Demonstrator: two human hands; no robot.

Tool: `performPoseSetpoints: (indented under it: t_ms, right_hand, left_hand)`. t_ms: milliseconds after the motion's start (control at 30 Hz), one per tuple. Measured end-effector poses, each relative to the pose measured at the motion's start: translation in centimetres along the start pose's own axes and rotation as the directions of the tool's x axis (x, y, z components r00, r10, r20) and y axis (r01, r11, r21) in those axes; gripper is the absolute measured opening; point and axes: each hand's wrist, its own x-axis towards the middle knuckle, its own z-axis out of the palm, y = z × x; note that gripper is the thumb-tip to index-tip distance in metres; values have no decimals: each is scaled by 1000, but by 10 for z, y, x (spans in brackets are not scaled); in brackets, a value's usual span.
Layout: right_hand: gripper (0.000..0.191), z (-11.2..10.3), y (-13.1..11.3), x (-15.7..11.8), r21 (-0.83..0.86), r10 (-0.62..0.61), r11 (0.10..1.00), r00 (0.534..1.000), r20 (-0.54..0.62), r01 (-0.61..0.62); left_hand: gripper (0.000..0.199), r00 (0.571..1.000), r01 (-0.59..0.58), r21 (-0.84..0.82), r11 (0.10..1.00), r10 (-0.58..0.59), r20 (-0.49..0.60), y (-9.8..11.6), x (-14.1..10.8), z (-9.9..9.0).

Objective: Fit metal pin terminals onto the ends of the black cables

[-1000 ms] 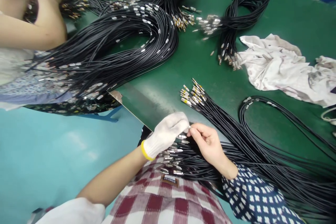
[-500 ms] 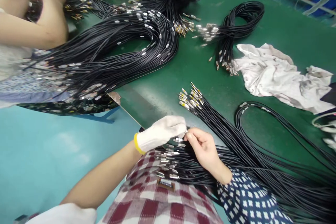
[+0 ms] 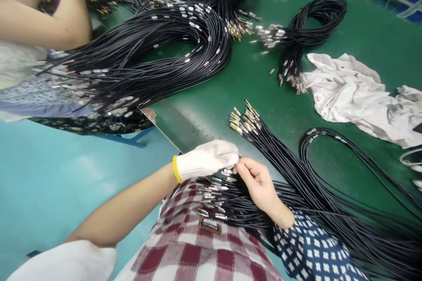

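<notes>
My left hand (image 3: 211, 158), in a white knit glove with a yellow cuff, is closed in a pinch. Its fingertips meet those of my bare right hand (image 3: 257, 180), also pinching. Between them is the end of a black cable, mostly hidden by the fingers. Just below lies a bundle of black cables (image 3: 250, 210) across the table edge and my checked apron (image 3: 191, 250), their metal connectors (image 3: 212, 193) pointing left. Beyond my right hand runs a second black cable bundle (image 3: 273, 145), whose metal tips with yellow marks (image 3: 244, 120) lie on the green table (image 3: 204, 105).
A large curved cable bundle (image 3: 211, 48) lies at far left, beside another person's arm (image 3: 66, 22). Coiled cables (image 3: 310, 26) and a crumpled white cloth (image 3: 356, 92) occupy the right. A cable loop (image 3: 305, 149) sits nearer. The table's edge (image 3: 165, 131) slants past my left hand.
The whole view has shifted a little, so the table things appear slightly right and mostly higher. Both hands stay pinched together; the shiny bit between the fingertips is now largely covered.
</notes>
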Motion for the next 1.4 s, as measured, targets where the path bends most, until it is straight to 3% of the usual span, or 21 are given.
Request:
performPoseSetpoints:
  t_ms: [200,333,533,733,867,933,1000,1167,1400]
  right_hand:
    - [34,1,1,0,-4,36,999,999,14,-36]
    - [38,-1,2,3,-21,54,998,998,41,-53]
    - [43,-7,3,4,44,-13,999,996,83,9]
    - [38,-6,4,2,64,-44,997,997,70,39]
    - [34,-3,4,0,-27,-21,999,997,74,23]
    - [32,-2,4,0,-105,12,994,994,108,0]
    - [32,-1,2,0,-170,51,985,989,140,-27]
    - [32,0,-3,4,-260,143,961,975,172,-95]
    - [30,5,-5,8,-319,205,936,967,151,-149]
  left_hand:
    - [28,1000,-25,134,991,24,7,-5,0,1]
    - [30,998,-23,267,963,37,-48,-5,-1,1]
    - [26,994,31,-157,987,-46,-95,-3,-6,8]
    - [28,991,30,-214,976,-58,-122,-6,-9,11]
    - [29,940,-86,-236,968,0,-342,-9,0,17]
    - [29,897,-205,-309,929,52,-438,-10,12,21]
    - [34,900,-302,-472,828,85,-428,-11,28,23]
    - [57,977,-184,-810,557,16,-211,-14,65,26]
    - [71,987,-124,-875,468,-32,-157,-23,77,30]
